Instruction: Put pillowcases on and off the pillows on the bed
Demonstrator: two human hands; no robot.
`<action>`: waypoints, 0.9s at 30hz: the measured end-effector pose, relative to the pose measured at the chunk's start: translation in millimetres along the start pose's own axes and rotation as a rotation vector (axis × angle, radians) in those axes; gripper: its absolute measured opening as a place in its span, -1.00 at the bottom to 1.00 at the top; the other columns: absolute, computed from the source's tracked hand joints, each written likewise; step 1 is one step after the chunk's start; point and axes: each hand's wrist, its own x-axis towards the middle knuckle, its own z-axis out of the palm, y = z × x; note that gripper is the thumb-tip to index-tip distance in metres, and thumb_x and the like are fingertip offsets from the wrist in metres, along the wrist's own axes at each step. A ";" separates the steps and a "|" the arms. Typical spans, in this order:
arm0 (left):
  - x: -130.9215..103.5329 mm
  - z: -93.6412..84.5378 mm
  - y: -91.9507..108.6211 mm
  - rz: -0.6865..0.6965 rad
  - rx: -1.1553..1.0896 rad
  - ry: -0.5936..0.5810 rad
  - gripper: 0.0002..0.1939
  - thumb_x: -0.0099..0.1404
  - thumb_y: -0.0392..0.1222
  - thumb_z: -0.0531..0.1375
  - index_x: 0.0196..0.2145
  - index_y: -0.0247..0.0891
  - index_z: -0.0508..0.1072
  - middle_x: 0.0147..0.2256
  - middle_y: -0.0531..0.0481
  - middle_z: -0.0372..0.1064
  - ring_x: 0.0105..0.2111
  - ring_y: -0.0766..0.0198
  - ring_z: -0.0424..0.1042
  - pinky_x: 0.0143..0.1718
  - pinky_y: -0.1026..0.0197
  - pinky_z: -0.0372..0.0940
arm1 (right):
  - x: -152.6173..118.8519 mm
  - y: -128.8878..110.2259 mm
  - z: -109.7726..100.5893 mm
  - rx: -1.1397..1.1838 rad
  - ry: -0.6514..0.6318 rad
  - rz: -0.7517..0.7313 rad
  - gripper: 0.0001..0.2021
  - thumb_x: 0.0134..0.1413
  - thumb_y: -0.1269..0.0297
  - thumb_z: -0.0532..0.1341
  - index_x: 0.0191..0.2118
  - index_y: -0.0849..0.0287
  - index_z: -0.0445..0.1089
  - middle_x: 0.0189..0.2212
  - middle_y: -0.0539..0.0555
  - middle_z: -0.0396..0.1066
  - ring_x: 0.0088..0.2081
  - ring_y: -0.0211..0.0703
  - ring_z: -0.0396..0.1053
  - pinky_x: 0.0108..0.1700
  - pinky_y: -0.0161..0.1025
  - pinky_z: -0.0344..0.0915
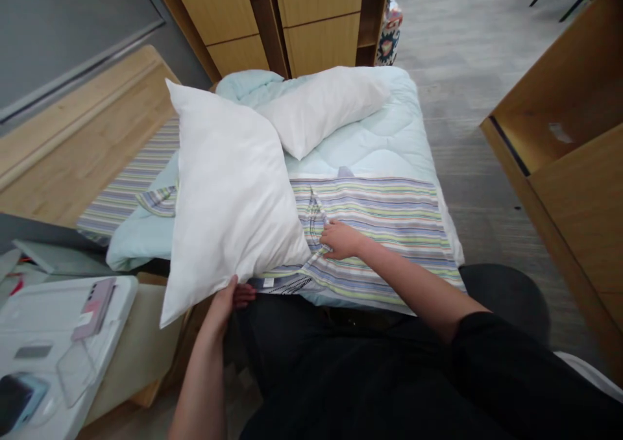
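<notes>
A large white pillow [228, 187] lies slanted across the bed at the left, one corner over the opening of a striped pillowcase [389, 219]. My left hand [232, 299] grips the pillow's near edge, thumb on top and fingers underneath. The pillowcase is spread flat, with grey, yellow-green and white stripes. At its left end, my right hand [339, 239] is closed on a fold of the cloth, close to the pillow's corner. How far the pillow corner reaches into the case I cannot tell.
A second white pillow [326, 106] rests on the pale blue quilt [389, 145] behind. At lower left, a white tray table [43, 310] carries a pinkish phone [95, 309] and another phone [19, 398]. A wooden headboard [97, 122] stands left, wooden cabinets [321, 37] behind, more wooden furniture [579, 213] right.
</notes>
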 end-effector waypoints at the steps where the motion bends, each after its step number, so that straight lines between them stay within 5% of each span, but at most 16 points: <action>1: -13.7 3.9 -0.2 0.024 0.137 -0.092 -0.80 0.21 -0.06 0.48 -0.33 -0.23 0.65 -0.38 -0.20 0.60 -0.35 -0.12 0.62 -0.32 -0.05 0.56 | -2.8 -2.6 -4.9 0.017 0.001 0.004 -0.69 0.19 0.05 0.40 -0.15 0.22 0.61 -0.23 0.25 0.57 -0.02 0.19 0.43 0.21 0.11 0.18; 4: -51.9 31.8 24.8 0.430 0.381 -0.168 -0.67 0.04 -0.16 0.58 -0.19 -0.10 0.73 -0.13 -0.20 0.65 -0.02 -0.26 0.60 0.19 -0.21 0.43 | -9.1 -23.4 -11.8 0.032 -0.008 0.013 -0.80 0.20 0.17 0.37 -0.18 0.20 0.61 -0.22 0.25 0.56 -0.01 0.18 0.42 0.11 0.03 0.23; 6: -59.7 60.3 56.6 0.737 0.489 -0.230 -0.55 0.10 -0.23 0.53 -0.03 0.00 0.71 0.08 -0.15 0.60 0.28 -0.28 0.41 0.48 -0.26 0.06 | -10.5 -41.7 -11.5 0.018 -0.008 0.015 -0.84 0.25 0.24 0.32 -0.18 0.20 0.61 -0.21 0.25 0.55 -0.01 0.16 0.41 0.07 0.01 0.25; 8: -44.8 92.8 88.2 0.918 0.614 -0.447 -0.53 0.14 -0.30 0.46 0.02 0.02 0.69 0.24 -0.10 0.50 0.48 -0.26 0.13 0.57 -0.28 -0.33 | -10.6 -57.6 -10.3 0.023 0.016 0.008 -0.85 0.29 0.30 0.27 -0.18 0.20 0.60 -0.20 0.25 0.53 -0.01 0.16 0.39 0.04 0.00 0.26; 10: -11.1 124.6 109.7 0.962 0.675 -0.630 -0.48 0.07 -0.33 0.46 0.01 -0.02 0.68 0.32 -0.10 0.42 0.54 -0.27 -0.02 0.56 -0.29 -0.49 | -11.2 -68.8 -10.4 0.021 0.052 0.001 -0.84 0.32 0.34 0.24 -0.19 0.21 0.60 -0.20 0.25 0.52 -0.01 0.15 0.37 0.04 0.01 0.26; 12: 29.4 151.3 118.9 0.924 0.697 -0.702 -0.56 0.02 -0.32 0.48 -0.10 -0.08 0.69 0.25 -0.19 0.49 0.51 -0.31 0.05 0.55 -0.27 -0.44 | -13.6 -75.5 -12.1 -0.003 0.083 0.008 -0.82 0.35 0.36 0.22 -0.21 0.22 0.59 -0.18 0.26 0.52 0.00 0.15 0.35 0.04 0.01 0.25; 14: 63.8 171.3 120.8 0.868 0.755 -0.723 -0.82 0.04 -0.31 0.47 -0.37 -0.13 0.62 -0.07 -0.31 0.61 0.35 -0.33 0.31 0.53 -0.23 -0.25 | -18.0 -79.8 -14.2 -0.021 0.106 0.027 -0.80 0.38 0.37 0.19 -0.22 0.22 0.59 -0.18 0.26 0.51 0.00 0.13 0.34 0.05 0.00 0.24; 16: 84.6 187.2 121.8 0.836 0.842 -0.738 -0.73 0.07 -0.32 0.44 -0.60 -0.14 0.43 -0.42 -0.27 0.50 0.11 -0.29 0.50 0.45 -0.21 -0.07 | -23.4 -83.8 -15.1 -0.009 0.121 0.049 -0.79 0.40 0.38 0.18 -0.22 0.22 0.58 -0.19 0.25 0.51 0.00 0.12 0.33 0.06 0.00 0.22; 19: 89.6 213.9 127.1 0.832 0.928 -0.762 -0.70 0.06 -0.38 0.41 -0.63 -0.15 0.39 -0.51 -0.21 0.40 -0.03 -0.23 0.54 0.35 -0.18 0.05 | -30.4 -90.6 -13.9 0.017 0.140 0.044 -0.81 0.40 0.40 0.19 -0.18 0.22 0.57 -0.20 0.22 0.51 -0.04 0.10 0.33 0.03 -0.02 0.22; 25: 69.8 291.4 133.3 1.022 0.996 -0.698 -0.95 0.22 -0.33 0.38 -0.33 -0.28 0.59 -0.20 -0.34 0.57 0.07 -0.21 0.51 0.34 -0.19 0.05 | -36.6 -93.1 -19.6 0.009 0.250 -0.002 -0.82 0.48 0.38 0.14 -0.13 0.23 0.51 -0.17 0.18 0.48 -0.09 0.05 0.31 -0.04 -0.05 0.24; 27: 68.7 311.2 134.4 1.008 0.948 -0.636 -0.86 0.36 -0.20 0.37 -0.21 -0.35 0.60 -0.13 -0.34 0.57 0.08 -0.15 0.51 0.33 -0.21 0.14 | -36.9 -91.4 -24.3 0.015 0.277 -0.011 -0.83 0.48 0.38 0.16 -0.14 0.23 0.50 -0.17 0.16 0.46 -0.08 0.04 0.30 -0.02 -0.05 0.24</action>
